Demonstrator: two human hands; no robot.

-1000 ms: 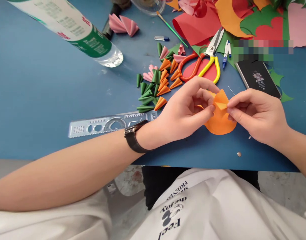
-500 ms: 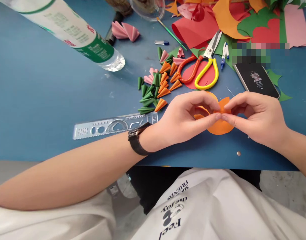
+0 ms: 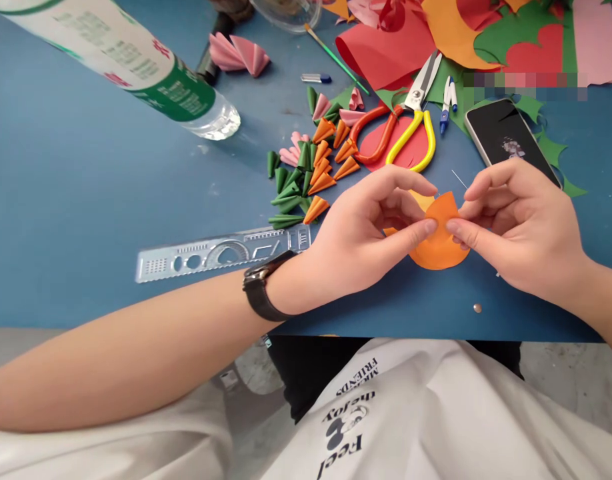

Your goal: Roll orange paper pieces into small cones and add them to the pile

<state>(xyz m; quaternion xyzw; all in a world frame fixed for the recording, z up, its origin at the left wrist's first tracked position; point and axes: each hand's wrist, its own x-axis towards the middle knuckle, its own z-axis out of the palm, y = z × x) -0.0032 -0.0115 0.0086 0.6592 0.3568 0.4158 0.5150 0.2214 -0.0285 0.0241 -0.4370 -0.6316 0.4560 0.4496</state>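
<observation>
Both my hands pinch a small piece of orange paper [image 3: 441, 223] low over the table's near edge. My left hand [image 3: 373, 233] grips its left side between thumb and fingers. On the right side, the thumb of my right hand [image 3: 523, 223] presses the paper against fingers partly hidden behind it. The paper has a pointed top. Whether the rounded orange part below belongs to it, I cannot tell. More orange paper [image 3: 421, 199] shows behind my left hand. To the left lies a heap of small rolled cones [image 3: 321, 167] in orange, green and pink paper.
Scissors [image 3: 411, 137] with red and yellow handles lie beyond my hands, with a phone [image 3: 506, 127] to their right. A clear stencil ruler [image 3: 206, 257] lies by my left wrist. Further off are a water bottle [image 3: 181, 87], a paintbrush [image 3: 336, 57] and coloured paper scraps [image 3: 386, 50].
My fingertips have moved slightly apart, uncovering more of the orange paper. My right index finger has lifted off the paper's front. The view has shifted slightly.
</observation>
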